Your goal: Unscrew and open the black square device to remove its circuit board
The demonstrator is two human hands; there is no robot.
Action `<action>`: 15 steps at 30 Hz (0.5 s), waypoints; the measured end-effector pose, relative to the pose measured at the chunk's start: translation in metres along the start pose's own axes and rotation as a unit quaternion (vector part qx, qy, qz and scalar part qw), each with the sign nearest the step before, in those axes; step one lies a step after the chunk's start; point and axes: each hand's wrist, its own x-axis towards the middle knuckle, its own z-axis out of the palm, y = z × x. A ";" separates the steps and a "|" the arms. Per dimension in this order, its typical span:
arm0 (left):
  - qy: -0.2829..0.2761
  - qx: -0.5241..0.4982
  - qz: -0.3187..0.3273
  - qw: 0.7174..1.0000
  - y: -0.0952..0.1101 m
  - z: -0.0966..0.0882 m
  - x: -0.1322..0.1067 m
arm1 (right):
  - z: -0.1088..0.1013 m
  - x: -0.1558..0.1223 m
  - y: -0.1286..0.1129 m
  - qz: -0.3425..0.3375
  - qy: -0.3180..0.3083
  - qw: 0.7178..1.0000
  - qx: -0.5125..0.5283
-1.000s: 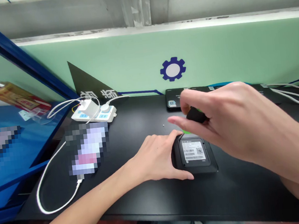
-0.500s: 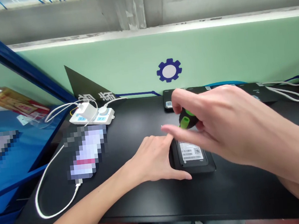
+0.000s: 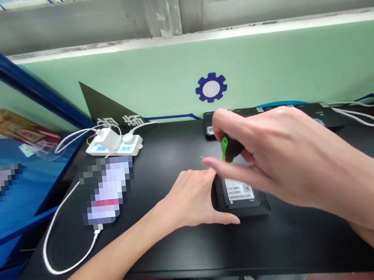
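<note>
A small black square device [image 3: 243, 196] with a white barcode label lies on the black table [image 3: 185, 247]. My left hand [image 3: 189, 200] rests against its left side, thumb along the near edge and fingers on the far corner, gripping it. My right hand [image 3: 268, 153] hovers over the device's far edge, fingers closed round a green and black screwdriver handle [image 3: 228, 148]. The tool's tip is hidden behind my fingers.
A phone [image 3: 107, 190] on a white cable [image 3: 56, 247] lies to the left, with a white power strip [image 3: 114, 145] behind it. Another black device [image 3: 210, 126] sits by the green wall. White cables [image 3: 354, 113] lie at the right. A blue surface [image 3: 11, 185] borders the left.
My right hand shifted slightly left and turned the handle, so more green shows between the fingers. The left hand stayed on the device.
</note>
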 end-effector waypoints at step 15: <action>-0.012 0.003 -0.005 1.000 0.003 -0.003 -0.001 | 0.002 0.005 0.004 0.000 0.007 1.000 -0.023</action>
